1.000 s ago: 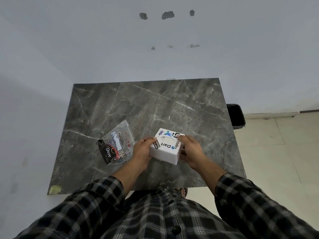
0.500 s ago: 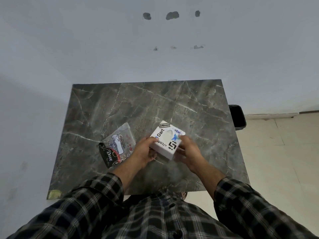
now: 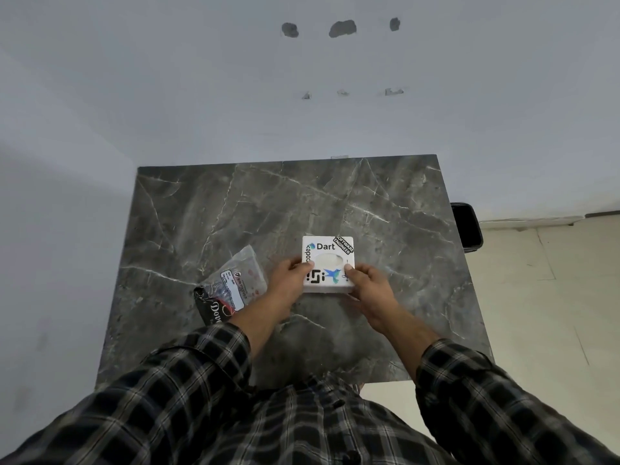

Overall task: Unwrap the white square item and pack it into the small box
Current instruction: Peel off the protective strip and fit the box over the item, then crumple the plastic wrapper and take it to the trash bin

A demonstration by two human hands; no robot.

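Small white square stickered box [image 3: 328, 264] now turned square-on at frame centre, pinched between left hand [image 3: 291, 276] and right hand [image 3: 366, 282] fingers; ready for opening.

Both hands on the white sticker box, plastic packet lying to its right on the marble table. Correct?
Not quite. In the head view the left hand and right hand do both hold the white sticker box over the marble table, but the plastic packet lies to its left, beside the left wrist, not to its right.
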